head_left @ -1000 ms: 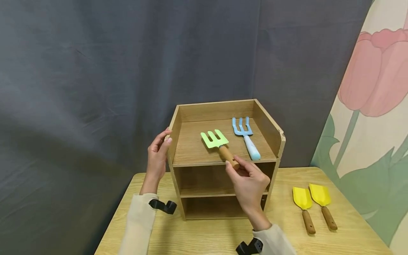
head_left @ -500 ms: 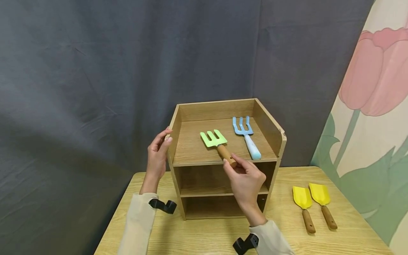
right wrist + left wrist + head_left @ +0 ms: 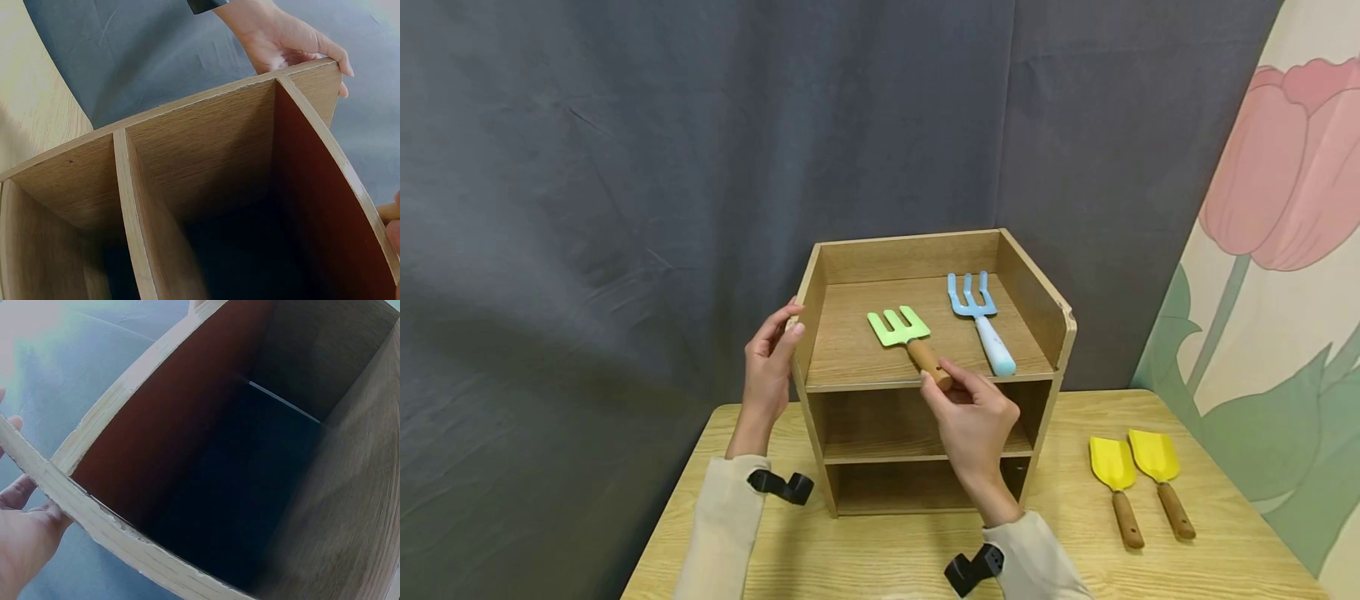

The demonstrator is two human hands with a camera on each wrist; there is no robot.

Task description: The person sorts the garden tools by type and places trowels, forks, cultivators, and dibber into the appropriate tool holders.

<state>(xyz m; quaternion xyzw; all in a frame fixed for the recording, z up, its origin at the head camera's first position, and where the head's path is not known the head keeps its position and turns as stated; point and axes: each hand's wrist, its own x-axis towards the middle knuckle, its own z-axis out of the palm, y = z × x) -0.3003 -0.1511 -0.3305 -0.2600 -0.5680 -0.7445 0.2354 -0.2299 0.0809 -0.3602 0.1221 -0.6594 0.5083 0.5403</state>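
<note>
A small wooden shelf unit [image 3: 850, 346] stands on the table with its open front toward me. My left hand [image 3: 765, 375] holds the front edge of its left side panel; in the right wrist view this left hand [image 3: 275, 37] has its fingertips over the panel's edge. My right hand [image 3: 977, 421] pinches the handle end of a green hand fork [image 3: 898, 329] between thumb and fingers. Its three tines point to the back left over the top shelf. To its right on that shelf lies a blue hand fork [image 3: 985, 329], its pale handle toward the front.
Two yellow hand shovels [image 3: 1112, 467] with wooden handles lie side by side on the table [image 3: 865, 558], right of the shelf unit. Raised side panels and a back panel [image 3: 910, 260] border the top shelf. A grey curtain [image 3: 700, 167] hangs behind.
My right hand has shifted slightly left with the green hand fork, carrying it a bit away from the blue one. My left hand stays on the side panel.
</note>
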